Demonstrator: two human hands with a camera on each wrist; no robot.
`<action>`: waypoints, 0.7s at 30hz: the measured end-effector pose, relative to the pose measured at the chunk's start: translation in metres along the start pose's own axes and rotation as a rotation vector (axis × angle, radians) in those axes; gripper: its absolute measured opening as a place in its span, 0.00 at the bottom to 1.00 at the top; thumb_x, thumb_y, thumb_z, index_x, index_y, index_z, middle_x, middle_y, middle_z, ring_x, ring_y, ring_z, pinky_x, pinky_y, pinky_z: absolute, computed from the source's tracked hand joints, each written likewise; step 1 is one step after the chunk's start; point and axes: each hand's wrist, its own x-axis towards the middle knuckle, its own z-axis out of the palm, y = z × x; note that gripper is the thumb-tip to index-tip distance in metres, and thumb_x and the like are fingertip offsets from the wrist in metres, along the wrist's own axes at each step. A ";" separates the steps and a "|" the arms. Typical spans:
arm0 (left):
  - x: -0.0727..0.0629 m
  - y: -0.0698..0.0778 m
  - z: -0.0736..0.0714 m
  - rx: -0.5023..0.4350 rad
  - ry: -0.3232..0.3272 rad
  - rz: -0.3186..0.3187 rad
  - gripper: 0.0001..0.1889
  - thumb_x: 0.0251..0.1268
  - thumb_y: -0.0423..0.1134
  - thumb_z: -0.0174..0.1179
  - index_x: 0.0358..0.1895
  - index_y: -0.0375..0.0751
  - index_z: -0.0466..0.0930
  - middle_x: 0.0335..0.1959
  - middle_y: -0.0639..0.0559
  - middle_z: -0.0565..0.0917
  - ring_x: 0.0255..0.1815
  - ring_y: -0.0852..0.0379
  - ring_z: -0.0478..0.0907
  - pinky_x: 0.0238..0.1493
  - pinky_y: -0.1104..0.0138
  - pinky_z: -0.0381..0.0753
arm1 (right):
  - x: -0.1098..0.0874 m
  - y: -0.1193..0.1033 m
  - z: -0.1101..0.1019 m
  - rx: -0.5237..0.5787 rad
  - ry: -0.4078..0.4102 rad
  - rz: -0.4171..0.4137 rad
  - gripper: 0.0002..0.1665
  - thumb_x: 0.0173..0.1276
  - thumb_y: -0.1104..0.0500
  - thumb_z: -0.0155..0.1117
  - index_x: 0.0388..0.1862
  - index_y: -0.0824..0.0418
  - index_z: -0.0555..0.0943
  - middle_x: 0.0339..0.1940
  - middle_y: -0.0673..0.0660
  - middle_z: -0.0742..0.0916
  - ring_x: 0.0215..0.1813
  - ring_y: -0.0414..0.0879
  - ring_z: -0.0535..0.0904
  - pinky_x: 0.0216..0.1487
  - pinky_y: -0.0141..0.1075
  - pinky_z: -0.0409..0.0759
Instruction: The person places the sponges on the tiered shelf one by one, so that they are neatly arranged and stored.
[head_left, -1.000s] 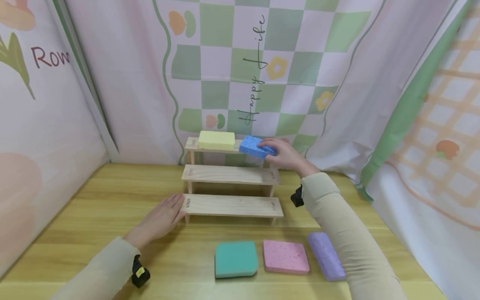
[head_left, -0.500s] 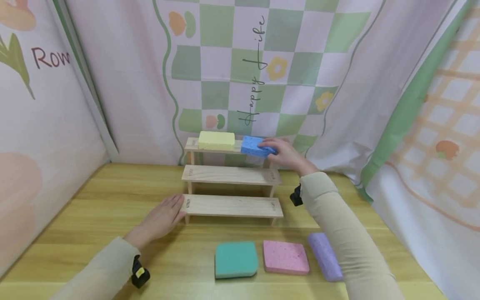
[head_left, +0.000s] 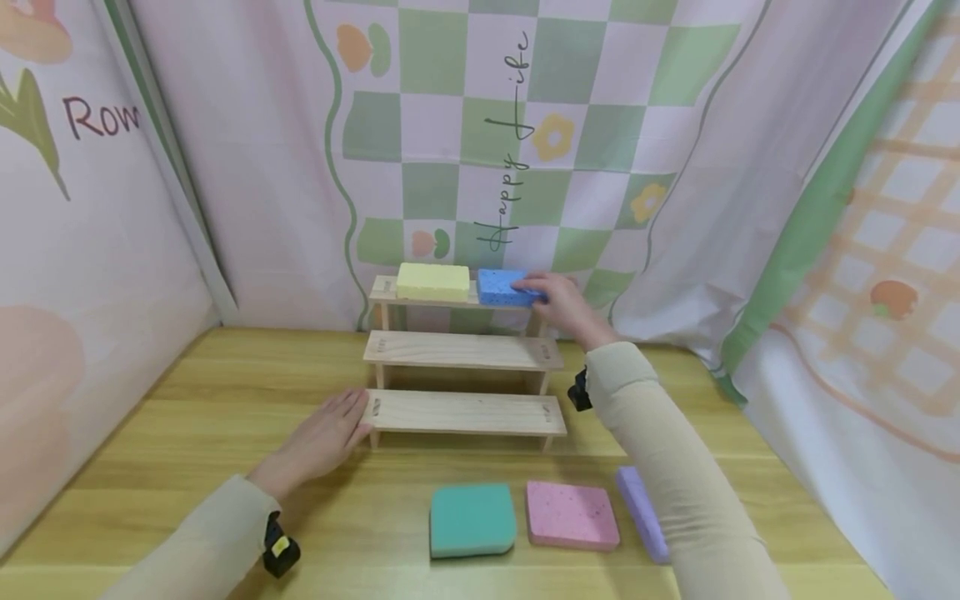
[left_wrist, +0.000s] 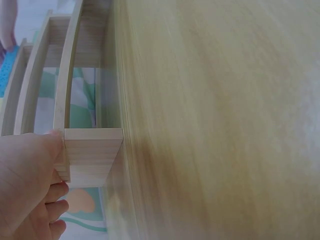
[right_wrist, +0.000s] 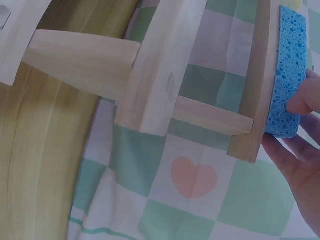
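Observation:
A three-tier wooden shelf stands on the table. My left hand holds the left end of its lowest tier, with the thumb at the board's front edge. On the top tier, my right hand grips the right end of a blue sponge. The right wrist view shows the thumb on the face of this porous blue sponge, which lies along the top board, with fingers behind its end. A pale yellow sponge sits just left of it on the same tier.
On the table before the shelf lie a teal sponge, a pink sponge and a purple sponge, partly hidden by the right sleeve. A checkered curtain hangs close behind the shelf, with more curtains at both sides.
The blue sponge has gone from tilted to level along the top tier, its left end shifting left toward the yellow one. My right arm has moved slightly left; my left hand has stayed put.

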 end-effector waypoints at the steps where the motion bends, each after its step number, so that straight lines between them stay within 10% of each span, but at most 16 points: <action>1: 0.000 0.000 0.000 -0.001 0.000 0.000 0.28 0.73 0.43 0.44 0.64 0.20 0.56 0.64 0.28 0.61 0.65 0.35 0.56 0.64 0.48 0.55 | 0.001 0.000 0.000 -0.003 0.005 0.001 0.28 0.59 0.75 0.55 0.59 0.60 0.75 0.61 0.64 0.73 0.62 0.59 0.66 0.62 0.51 0.63; 21: 0.000 0.000 0.001 -0.005 -0.002 -0.008 0.28 0.73 0.43 0.44 0.65 0.20 0.56 0.64 0.29 0.60 0.66 0.35 0.56 0.65 0.49 0.55 | 0.003 0.003 0.006 -0.020 0.033 0.003 0.27 0.61 0.73 0.55 0.60 0.60 0.74 0.61 0.65 0.73 0.62 0.60 0.65 0.63 0.51 0.61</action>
